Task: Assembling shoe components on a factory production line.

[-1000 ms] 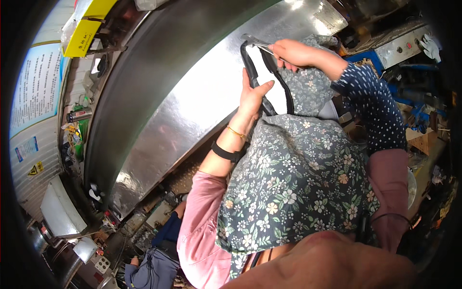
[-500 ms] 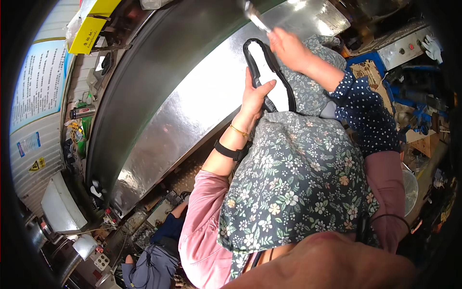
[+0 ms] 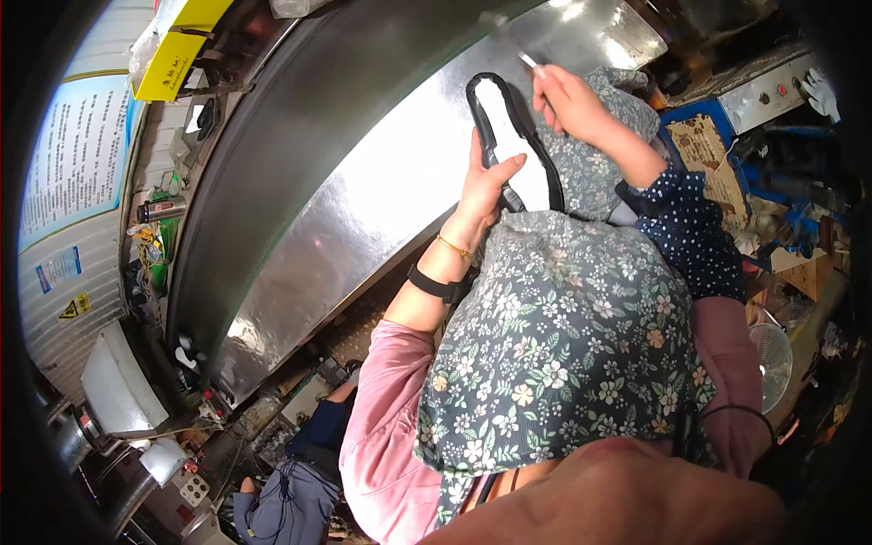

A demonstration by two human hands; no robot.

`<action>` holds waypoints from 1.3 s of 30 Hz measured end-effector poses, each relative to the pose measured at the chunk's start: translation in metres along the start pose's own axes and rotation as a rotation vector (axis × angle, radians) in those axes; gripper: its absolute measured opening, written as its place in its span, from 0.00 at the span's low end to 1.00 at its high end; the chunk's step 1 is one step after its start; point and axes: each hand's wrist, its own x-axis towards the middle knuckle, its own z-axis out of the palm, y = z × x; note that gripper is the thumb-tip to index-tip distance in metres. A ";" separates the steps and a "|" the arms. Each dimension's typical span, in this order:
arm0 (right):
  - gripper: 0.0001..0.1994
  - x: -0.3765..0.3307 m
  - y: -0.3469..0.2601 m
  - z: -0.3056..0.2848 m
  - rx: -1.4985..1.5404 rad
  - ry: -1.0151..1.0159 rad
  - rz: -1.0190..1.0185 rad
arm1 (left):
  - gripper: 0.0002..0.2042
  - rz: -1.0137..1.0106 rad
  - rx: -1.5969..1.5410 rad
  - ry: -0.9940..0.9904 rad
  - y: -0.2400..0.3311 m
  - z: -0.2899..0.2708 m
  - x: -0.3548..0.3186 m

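My left hand [image 3: 483, 189] grips a shoe upper [image 3: 538, 150] by its side, thumb over the white underside and fingers round the black edge. The upper is sole side up, its black rim folded round a white insole [image 3: 509, 127]. Its near end lies against the floral apron on my lap. Beyond it to the right, my right hand [image 3: 570, 104] is closed round a slim, metallic-looking tool [image 3: 526, 58]. The far end of this tool is smeared by motion, so its kind does not show. It is raised apart from the upper.
A shiny metal-topped bench [image 3: 363, 186] runs diagonally ahead, with a dark curved band [image 3: 300, 118] along its far side. A yellow box [image 3: 177, 59] and a steel flask [image 3: 162, 210] stand at the left. Another person [image 3: 289, 500] is at the lower left. A round mesh basket [image 3: 772, 363] sits at the right.
My right hand has shifted slightly right and down with the tool, farther from the upper's tip. The left hand keeps its hold on the upper, nearly unmoved.
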 end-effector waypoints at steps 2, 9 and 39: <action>0.19 -0.009 0.015 0.005 -0.014 0.103 -0.070 | 0.40 -0.078 -0.033 0.006 0.001 0.005 -0.002; 0.20 0.011 -0.035 0.006 -0.393 -0.031 -0.299 | 0.45 -0.062 -0.024 0.055 0.002 -0.001 0.001; 0.37 0.002 -0.020 -0.102 0.601 -0.396 0.277 | 0.42 0.648 0.870 -0.300 0.066 0.033 -0.012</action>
